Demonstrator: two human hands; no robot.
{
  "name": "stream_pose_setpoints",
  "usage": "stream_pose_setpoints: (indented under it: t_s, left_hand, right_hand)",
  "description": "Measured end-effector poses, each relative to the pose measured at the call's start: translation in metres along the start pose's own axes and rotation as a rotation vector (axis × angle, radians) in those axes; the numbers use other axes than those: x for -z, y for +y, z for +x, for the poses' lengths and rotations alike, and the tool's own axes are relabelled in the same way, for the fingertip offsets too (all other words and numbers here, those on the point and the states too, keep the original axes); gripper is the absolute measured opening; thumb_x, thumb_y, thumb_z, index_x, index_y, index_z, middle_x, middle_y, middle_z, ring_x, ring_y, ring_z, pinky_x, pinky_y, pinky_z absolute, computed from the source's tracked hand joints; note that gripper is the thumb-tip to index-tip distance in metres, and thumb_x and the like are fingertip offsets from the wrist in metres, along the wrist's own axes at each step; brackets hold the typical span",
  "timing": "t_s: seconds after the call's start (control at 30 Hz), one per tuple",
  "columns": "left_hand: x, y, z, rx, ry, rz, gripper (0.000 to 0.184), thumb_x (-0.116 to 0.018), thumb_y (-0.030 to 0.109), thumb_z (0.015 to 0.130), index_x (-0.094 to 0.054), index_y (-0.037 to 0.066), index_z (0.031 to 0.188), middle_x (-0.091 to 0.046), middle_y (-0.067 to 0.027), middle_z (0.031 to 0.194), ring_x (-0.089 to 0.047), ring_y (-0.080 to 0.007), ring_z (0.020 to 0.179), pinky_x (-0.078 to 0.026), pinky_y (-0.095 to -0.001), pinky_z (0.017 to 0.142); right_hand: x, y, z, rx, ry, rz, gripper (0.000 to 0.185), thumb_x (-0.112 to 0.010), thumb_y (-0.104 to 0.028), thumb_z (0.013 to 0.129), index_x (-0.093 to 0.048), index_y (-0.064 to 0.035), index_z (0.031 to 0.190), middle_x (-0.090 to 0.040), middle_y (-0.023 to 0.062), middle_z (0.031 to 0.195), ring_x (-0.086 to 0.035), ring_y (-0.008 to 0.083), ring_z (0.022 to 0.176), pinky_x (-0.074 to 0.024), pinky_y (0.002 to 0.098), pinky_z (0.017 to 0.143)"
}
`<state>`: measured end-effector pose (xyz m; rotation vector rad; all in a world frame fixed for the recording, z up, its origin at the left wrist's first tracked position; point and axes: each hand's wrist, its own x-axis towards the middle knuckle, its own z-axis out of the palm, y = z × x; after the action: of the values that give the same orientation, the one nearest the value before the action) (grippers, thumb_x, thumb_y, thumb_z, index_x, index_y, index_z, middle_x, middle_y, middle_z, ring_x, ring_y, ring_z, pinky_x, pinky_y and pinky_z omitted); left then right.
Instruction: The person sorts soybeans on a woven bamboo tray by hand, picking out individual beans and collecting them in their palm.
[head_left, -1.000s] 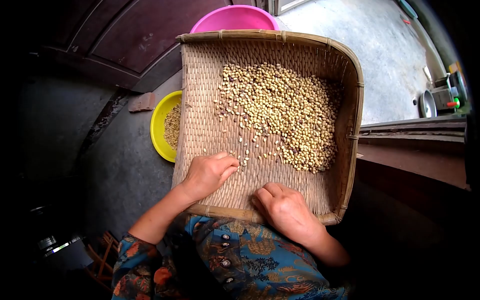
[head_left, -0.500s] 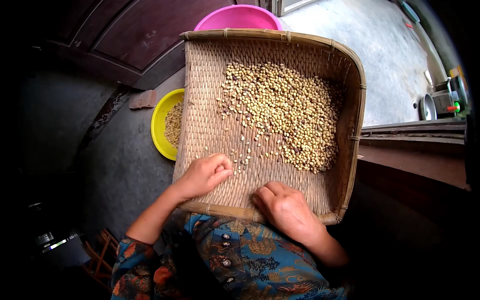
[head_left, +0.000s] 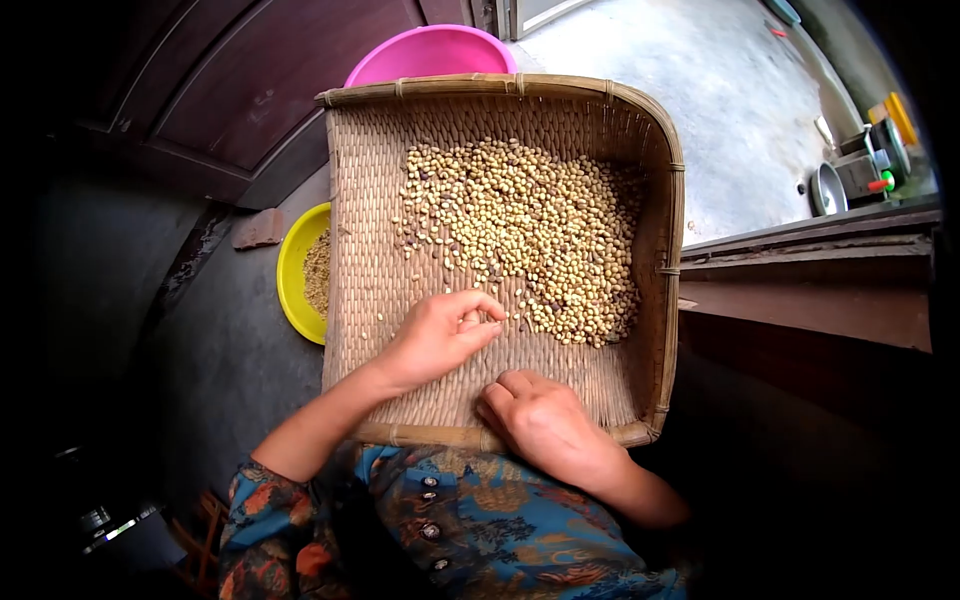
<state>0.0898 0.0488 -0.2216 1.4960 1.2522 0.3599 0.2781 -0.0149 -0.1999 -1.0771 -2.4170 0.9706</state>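
A woven bamboo winnowing basket (head_left: 390, 330) lies across my lap, its near rim against my patterned shirt. Pale yellow beans (head_left: 520, 225), with some dark ones among them, spread over its far and right side. Over the weave at the near edge of the beans is my left hand (head_left: 440, 335), its thumb and forefinger tips close together in a pinch. Anything between those tips is too small to make out. My right hand (head_left: 545, 415) rests at the near rim with its fingers curled in, and its palm side is hidden.
A yellow basin (head_left: 290, 280) holding beans or grains stands on the floor left of the basket. Behind the far rim is a pink basin (head_left: 430, 55). A brick (head_left: 258, 229) lies by the dark red door (head_left: 250, 100). To the right runs a wooden sill (head_left: 800, 310).
My left hand has moved right and forward to the edge of the beans, its forefinger reaching out more. The right hand stays curled at the near rim. The view has shifted slightly.
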Motion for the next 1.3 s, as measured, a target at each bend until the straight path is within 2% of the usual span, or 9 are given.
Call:
stream_pose_setpoints:
  t_s: [0.17, 0.37, 0.5, 0.6, 0.77, 0.87, 0.9, 1.0, 1.3]
  left_hand:
    - [-0.029, -0.010, 0.017, -0.354, 0.272, 0.562, 0.016, -0.069, 0.021, 0.084, -0.061, 0.010, 0.092, -0.065, -0.0076, 0.080, -0.065, -0.0269, 0.069, -0.050, -0.0386, 0.057]
    - [-0.022, -0.021, 0.020, -0.448, 0.211, 0.490, 0.013, -0.067, 0.015, 0.087, -0.058, 0.008, 0.092, -0.064, -0.0072, 0.078, -0.062, -0.0238, 0.063, -0.047, -0.0339, 0.052]
    - [0.005, -0.001, 0.015, 0.157, -0.085, -0.888, 0.008, -0.049, 0.011, 0.097, -0.052, 0.004, 0.098, -0.058, -0.0084, 0.092, -0.049, -0.0114, 0.063, -0.039, -0.0222, 0.051]
    - [0.012, 0.000, 0.016, 0.189, -0.195, -1.197, 0.013, -0.044, 0.012, 0.099, -0.053, 0.002, 0.099, -0.056, -0.0104, 0.098, -0.051, -0.0114, 0.065, -0.039, -0.0207, 0.051]
    - [-0.009, -0.005, 0.025, 0.069, -0.035, -0.579, 0.016, -0.063, 0.015, 0.092, -0.056, 0.007, 0.103, -0.050, 0.0037, 0.062, -0.042, -0.0094, 0.049, -0.036, -0.0242, 0.046]
    - [-0.020, 0.003, 0.024, -0.171, 0.174, 0.331, 0.019, -0.064, 0.019, 0.092, -0.055, 0.007, 0.103, -0.052, 0.0000, 0.060, -0.048, -0.0145, 0.049, -0.039, -0.0297, 0.046]
    - [-0.025, 0.001, 0.026, -0.149, 0.180, 0.500, 0.025, -0.065, 0.025, 0.091, -0.054, 0.008, 0.104, -0.057, -0.0060, 0.061, -0.057, -0.0234, 0.050, -0.044, -0.0368, 0.047]
    - [-0.035, 0.001, 0.033, -0.169, 0.222, 0.668, 0.028, -0.066, 0.027, 0.090, -0.053, 0.009, 0.106, -0.062, -0.0097, 0.066, -0.061, -0.0307, 0.054, -0.047, -0.0406, 0.049]
    - [-0.045, -0.013, 0.037, -0.394, 0.330, 0.773, 0.024, -0.066, 0.026, 0.088, -0.050, 0.009, 0.095, -0.063, -0.0067, 0.070, -0.063, -0.0252, 0.056, -0.049, -0.0361, 0.047]
  right_hand:
    - [0.002, 0.000, 0.000, -0.006, 0.006, 0.030, 0.007, -0.055, -0.004, 0.075, -0.054, 0.0005, 0.080, -0.056, 0.0148, 0.079, -0.060, 0.0307, 0.078, -0.0517, 0.0381, 0.067]
    - [-0.005, 0.005, -0.002, -0.002, 0.032, 0.030, 0.013, -0.063, -0.014, 0.083, -0.057, -0.0028, 0.081, -0.056, 0.0113, 0.078, -0.060, 0.0292, 0.075, -0.0519, 0.0393, 0.064]
    - [-0.005, 0.006, -0.003, -0.008, 0.027, 0.038, 0.011, -0.061, -0.013, 0.083, -0.057, -0.0025, 0.082, -0.056, 0.0114, 0.079, -0.060, 0.0292, 0.076, -0.0519, 0.0393, 0.065]
    - [-0.002, 0.005, -0.003, -0.018, -0.010, 0.050, 0.010, -0.059, -0.012, 0.083, -0.057, -0.0019, 0.083, -0.056, 0.0120, 0.080, -0.060, 0.0292, 0.077, -0.0518, 0.0392, 0.067]
    - [-0.001, 0.006, -0.003, -0.015, -0.006, 0.066, 0.009, -0.058, -0.010, 0.082, -0.056, -0.0014, 0.084, -0.055, 0.0125, 0.081, -0.060, 0.0294, 0.079, -0.0515, 0.0392, 0.068]
    - [-0.001, 0.005, -0.003, -0.015, 0.005, 0.066, 0.009, -0.058, -0.010, 0.082, -0.056, -0.0015, 0.083, -0.055, 0.0123, 0.081, -0.060, 0.0292, 0.078, -0.0518, 0.0392, 0.068]
    - [-0.002, 0.005, -0.003, -0.012, 0.011, 0.064, 0.009, -0.058, -0.010, 0.082, -0.056, -0.0016, 0.083, -0.055, 0.0122, 0.081, -0.060, 0.0291, 0.078, -0.0519, 0.0391, 0.068]
    - [-0.002, 0.005, -0.003, -0.018, 0.021, 0.056, 0.009, -0.058, -0.010, 0.082, -0.055, -0.0019, 0.083, -0.055, 0.0120, 0.080, -0.060, 0.0286, 0.078, -0.0524, 0.0388, 0.067]
    - [-0.006, 0.006, -0.003, -0.023, 0.053, 0.104, 0.012, -0.059, -0.012, 0.084, -0.055, -0.0019, 0.081, -0.055, 0.0122, 0.079, -0.060, 0.0293, 0.077, -0.0523, 0.0391, 0.066]
